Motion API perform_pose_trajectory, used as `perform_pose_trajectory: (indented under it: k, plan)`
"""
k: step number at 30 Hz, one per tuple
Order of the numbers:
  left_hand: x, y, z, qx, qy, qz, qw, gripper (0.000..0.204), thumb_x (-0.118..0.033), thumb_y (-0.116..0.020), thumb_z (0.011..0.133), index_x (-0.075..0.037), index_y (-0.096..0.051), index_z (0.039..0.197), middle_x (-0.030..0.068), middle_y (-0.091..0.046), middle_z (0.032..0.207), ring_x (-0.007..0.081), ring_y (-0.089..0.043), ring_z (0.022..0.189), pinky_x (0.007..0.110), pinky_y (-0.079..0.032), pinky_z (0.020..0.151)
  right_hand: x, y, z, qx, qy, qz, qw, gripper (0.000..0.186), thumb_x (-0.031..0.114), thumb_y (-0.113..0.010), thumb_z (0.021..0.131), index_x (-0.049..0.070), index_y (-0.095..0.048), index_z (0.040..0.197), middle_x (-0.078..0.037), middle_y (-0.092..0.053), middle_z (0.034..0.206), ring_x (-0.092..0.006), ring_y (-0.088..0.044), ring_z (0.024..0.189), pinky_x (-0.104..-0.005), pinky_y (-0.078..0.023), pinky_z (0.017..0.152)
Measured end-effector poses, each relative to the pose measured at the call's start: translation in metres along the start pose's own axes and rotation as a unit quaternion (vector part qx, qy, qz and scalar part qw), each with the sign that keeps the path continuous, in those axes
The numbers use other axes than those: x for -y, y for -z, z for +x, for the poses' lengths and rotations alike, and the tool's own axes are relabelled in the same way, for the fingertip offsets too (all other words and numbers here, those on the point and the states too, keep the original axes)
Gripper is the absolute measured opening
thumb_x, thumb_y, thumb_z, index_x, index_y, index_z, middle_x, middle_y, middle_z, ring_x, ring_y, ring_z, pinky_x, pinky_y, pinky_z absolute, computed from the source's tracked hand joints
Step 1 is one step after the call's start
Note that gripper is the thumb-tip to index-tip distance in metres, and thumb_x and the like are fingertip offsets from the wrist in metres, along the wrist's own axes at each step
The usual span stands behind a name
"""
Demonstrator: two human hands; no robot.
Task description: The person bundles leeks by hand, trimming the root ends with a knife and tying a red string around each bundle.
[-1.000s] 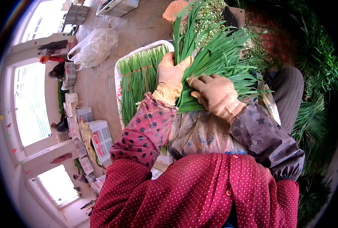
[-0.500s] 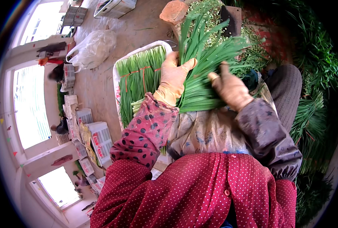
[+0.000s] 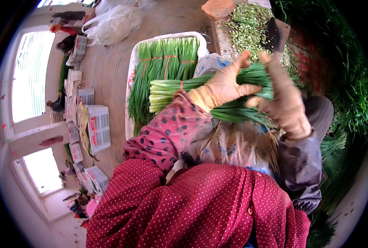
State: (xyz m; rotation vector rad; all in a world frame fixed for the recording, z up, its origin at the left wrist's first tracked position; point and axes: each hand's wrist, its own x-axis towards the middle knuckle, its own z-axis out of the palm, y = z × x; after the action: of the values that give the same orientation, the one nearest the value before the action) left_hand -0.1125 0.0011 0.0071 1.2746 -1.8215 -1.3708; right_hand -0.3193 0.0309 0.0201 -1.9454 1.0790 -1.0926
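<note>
My gloved left hand (image 3: pixel 219 87) lies across a bundle of long green-leaved stalks (image 3: pixel 161 91), its thumb and fingers spread. The pale cut ends point left, with a red band near them. My gloved right hand (image 3: pixel 284 99), blurred, is at the leafy right end, thumb and fingers apart. Behind them a white crate (image 3: pixel 131 87) holds banded upright rows of similar bundles (image 3: pixel 157 58). A cloth with a faded print (image 3: pixel 237 151) covers my lap beneath the leaves.
A board (image 3: pixel 219 37) with chopped green scraps (image 3: pixel 246 29), a dark blade (image 3: pixel 271 33) and an orange block (image 3: pixel 217 8) is ahead. Piled greens (image 3: pixel 345 103) lie right. Plastic bags (image 3: pixel 113 25), white boxes (image 3: pixel 98 128) and other people (image 3: pixel 57 103) are left.
The loose upright fan of leaves now lies crosswise, pale ends leftward. My left hand has moved right and opened across it; my right hand has risen to the leaf tips.
</note>
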Motion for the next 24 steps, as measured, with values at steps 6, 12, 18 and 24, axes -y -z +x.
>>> perform_pose_trajectory:
  k: [6,12,18,24]
  plan:
    - [-0.058,0.097,-0.076,-0.104,0.020,-0.219,0.970,0.050,-0.016,-0.069,0.092,0.000,-0.052,0.137,0.0156,-0.063,0.126,0.0243,-0.064,0.112,0.034,-0.050,0.097,-0.015,-0.046,-0.014,0.242,-0.250,-0.156,0.924,0.110,0.016,-0.090,0.055,0.012,-0.033,0.150,-0.021,-0.040,0.151,-0.0376,-0.038,0.139,-0.0407,-0.037,0.113]
    - [-0.024,0.156,-0.210,0.085,0.238,-0.248,0.935,0.027,-0.016,-0.065,0.095,0.004,-0.067,0.112,0.0165,-0.072,0.101,0.0261,-0.071,0.088,0.036,-0.056,0.080,-0.043,-0.064,-0.032,0.230,-0.236,-0.158,0.931,0.101,0.022,-0.087,0.065,0.010,-0.032,0.149,-0.021,-0.040,0.151,-0.0370,-0.047,0.133,-0.0412,-0.043,0.106]
    - [0.086,0.092,-0.188,-0.061,0.271,-0.185,0.943,0.068,-0.027,-0.074,0.091,-0.001,-0.042,0.145,0.0044,-0.064,0.117,0.0086,-0.059,0.097,0.026,-0.049,0.084,-0.080,-0.068,-0.046,0.219,-0.290,-0.139,0.921,0.081,0.020,-0.083,0.074,0.001,-0.044,0.143,-0.018,-0.066,0.121,-0.0272,-0.065,0.112,-0.0337,-0.049,0.095]
    - [0.090,0.070,-0.116,-0.161,0.024,-0.398,0.903,0.076,-0.023,-0.080,0.084,-0.006,-0.041,0.146,0.0050,-0.050,0.144,0.0171,-0.045,0.132,0.035,-0.033,0.114,-0.039,-0.069,-0.052,0.153,-0.245,-0.090,0.953,0.080,0.027,-0.086,0.068,0.004,-0.051,0.136,-0.022,-0.065,0.119,-0.0369,-0.063,0.110,-0.0400,-0.051,0.094]
